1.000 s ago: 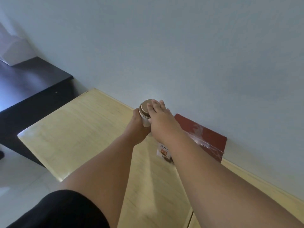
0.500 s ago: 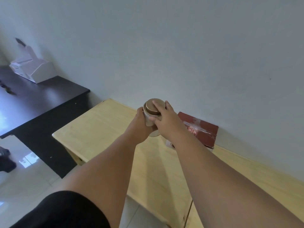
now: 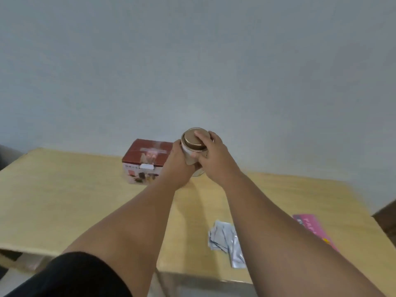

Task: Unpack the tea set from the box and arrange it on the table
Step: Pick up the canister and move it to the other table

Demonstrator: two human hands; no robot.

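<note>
We gripped a round tin (image 3: 191, 150) above the wooden table (image 3: 64, 189), our left hand (image 3: 179, 166) wrapped round its pale body and our right hand (image 3: 211, 153) clasping its bronze lid (image 3: 194, 139), while the red box (image 3: 146, 160) sat closed at nine o'clock of the tin, against the wall.

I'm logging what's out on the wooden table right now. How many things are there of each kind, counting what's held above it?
Tins: 1, the gold-lidded tin, held in both hands
Boxes: 1, the red box
Foil packets: 1, the silver packet
Pink items: 1, a pink flat item at the right edge, too blurred to identify
Total: 4
</note>
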